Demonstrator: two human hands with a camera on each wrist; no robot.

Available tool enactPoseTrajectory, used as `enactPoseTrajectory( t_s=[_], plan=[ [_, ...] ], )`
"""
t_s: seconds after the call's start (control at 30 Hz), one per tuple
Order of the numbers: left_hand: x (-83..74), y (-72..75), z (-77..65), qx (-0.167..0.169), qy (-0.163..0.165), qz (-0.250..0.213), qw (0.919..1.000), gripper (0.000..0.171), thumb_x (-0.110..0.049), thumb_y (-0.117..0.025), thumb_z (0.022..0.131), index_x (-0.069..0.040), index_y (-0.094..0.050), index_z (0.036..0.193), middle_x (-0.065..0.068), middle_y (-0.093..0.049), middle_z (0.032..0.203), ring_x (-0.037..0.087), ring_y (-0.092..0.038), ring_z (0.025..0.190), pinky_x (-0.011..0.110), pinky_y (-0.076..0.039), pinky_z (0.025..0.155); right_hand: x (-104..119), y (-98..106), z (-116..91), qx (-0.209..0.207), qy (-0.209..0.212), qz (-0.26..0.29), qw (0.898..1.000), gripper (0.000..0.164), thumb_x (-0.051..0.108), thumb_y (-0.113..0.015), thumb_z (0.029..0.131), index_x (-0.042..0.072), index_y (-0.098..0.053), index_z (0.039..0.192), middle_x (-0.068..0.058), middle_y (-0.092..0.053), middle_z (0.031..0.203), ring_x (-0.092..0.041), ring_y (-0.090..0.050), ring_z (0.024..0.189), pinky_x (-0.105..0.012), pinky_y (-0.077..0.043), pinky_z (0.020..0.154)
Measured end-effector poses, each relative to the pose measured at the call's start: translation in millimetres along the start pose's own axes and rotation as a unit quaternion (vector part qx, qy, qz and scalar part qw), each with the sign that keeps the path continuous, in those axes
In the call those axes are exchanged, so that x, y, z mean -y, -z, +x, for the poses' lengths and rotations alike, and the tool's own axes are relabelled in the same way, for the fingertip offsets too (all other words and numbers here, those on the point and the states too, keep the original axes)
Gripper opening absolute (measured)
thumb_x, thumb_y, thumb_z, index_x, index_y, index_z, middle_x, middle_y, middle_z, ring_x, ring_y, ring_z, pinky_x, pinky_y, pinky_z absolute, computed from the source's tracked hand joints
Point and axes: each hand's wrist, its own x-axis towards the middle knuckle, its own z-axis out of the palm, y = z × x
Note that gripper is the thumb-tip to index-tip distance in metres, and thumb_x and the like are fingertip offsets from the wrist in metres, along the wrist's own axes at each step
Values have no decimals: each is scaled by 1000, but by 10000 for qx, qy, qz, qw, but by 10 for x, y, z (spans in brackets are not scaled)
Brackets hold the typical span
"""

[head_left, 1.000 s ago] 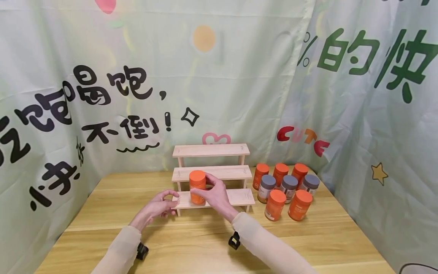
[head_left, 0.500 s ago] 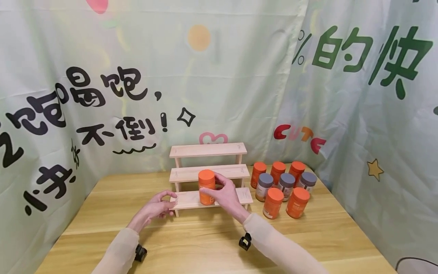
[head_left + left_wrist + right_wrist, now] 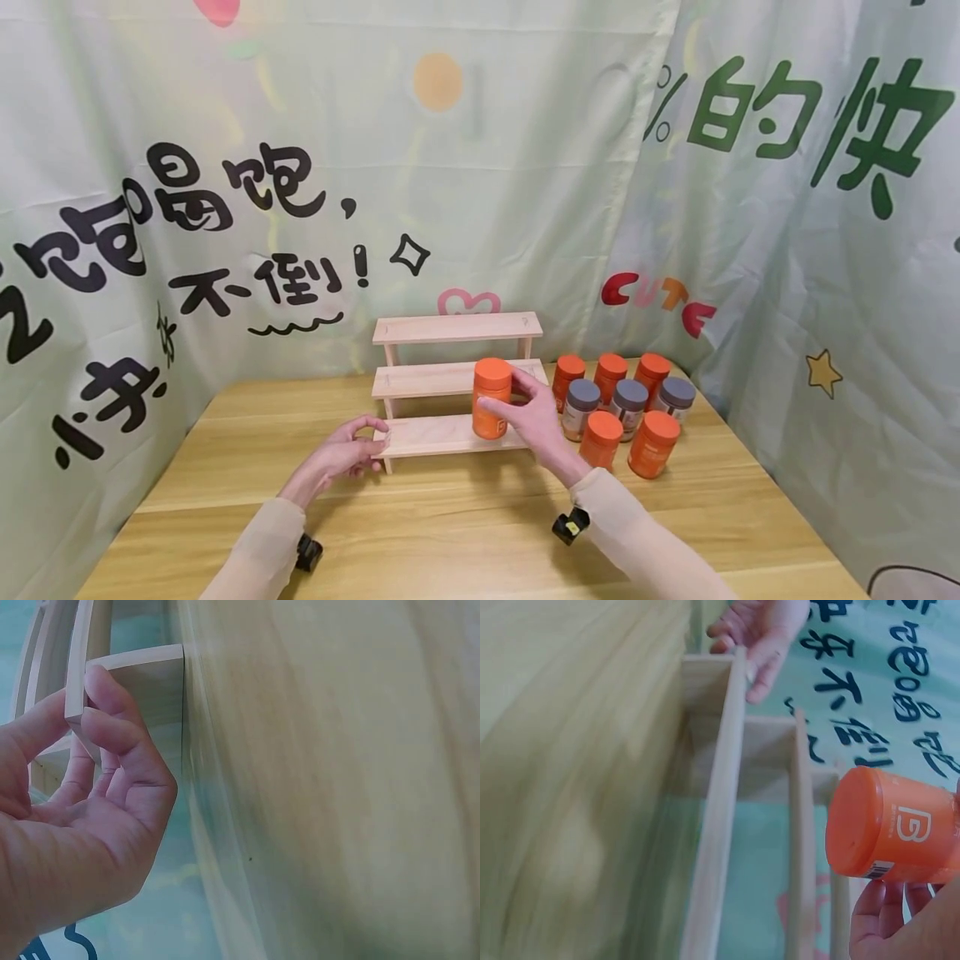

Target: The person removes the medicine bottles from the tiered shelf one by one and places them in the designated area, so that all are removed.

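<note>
An orange supplement bottle (image 3: 491,400) with an orange lid is upright in my right hand (image 3: 542,423), thumb on the near side and fingers behind it. It appears raised just above the lowest tier of a pale wooden three-tier shelf (image 3: 431,435). The right wrist view shows the bottle's base and a white letter B on its side (image 3: 922,825), apart from the wood. My left hand (image 3: 337,454) pinches the left end of the lowest tier between thumb and fingers. In the left wrist view the curled fingers (image 3: 124,739) grip that board's end.
Right of the shelf stand several bottles: orange ones (image 3: 654,446) in front and behind, with grey-lidded ones (image 3: 628,407) between. All rest on the wooden table (image 3: 420,533). A printed curtain (image 3: 525,208) hangs behind and at the sides.
My right hand has carried the orange bottle rightward along the lowest tier, and it now sits higher in view. The left hand has kept its hold on the shelf end.
</note>
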Motion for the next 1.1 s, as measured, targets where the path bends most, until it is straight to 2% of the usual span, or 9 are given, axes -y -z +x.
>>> enactPoseTrajectory(
  t_s=[0.2, 0.53, 0.83, 1.1],
  plan=[
    [-13, 2, 2, 7, -8, 9, 10000, 36, -24, -66, 94, -11, -49, 124, 2, -59, 82, 16, -64, 67, 26, -41, 54, 110, 269, 14, 8, 85, -83, 9999, 58, 21, -82, 80, 20, -59, 134, -9, -66, 121, -21, -60, 110, -33, -52, 92],
    [-32, 12, 10, 30, 7, 18, 10000, 35, -22, -65, 94, -12, -50, 124, 2, -61, 80, 15, -64, 67, 26, -41, 53, 197, 724, 49, 241, -147, -395, 9988, 62, 31, -81, 81, 22, -56, 137, -9, -65, 125, -20, -64, 105, -31, -53, 88],
    [-6, 12, 13, 35, 15, -23, 10000, 33, -18, -63, 96, -11, -50, 124, 2, -60, 79, 14, -64, 68, 24, -41, 53, 282, 1089, 42, 402, 74, -441, 9982, 59, 29, -79, 84, 19, -55, 137, 0, -68, 119, -18, -66, 102, -32, -55, 85],
    [-26, 9, -4, 7, -6, 39, 10000, 34, -19, -63, 95, -11, -50, 125, 1, -60, 78, 14, -63, 67, 25, -41, 52, 322, 1377, 44, 412, -202, -712, 9964, 60, 35, -78, 84, 21, -55, 137, 1, -67, 121, -16, -67, 103, -34, -55, 86]
  ],
)
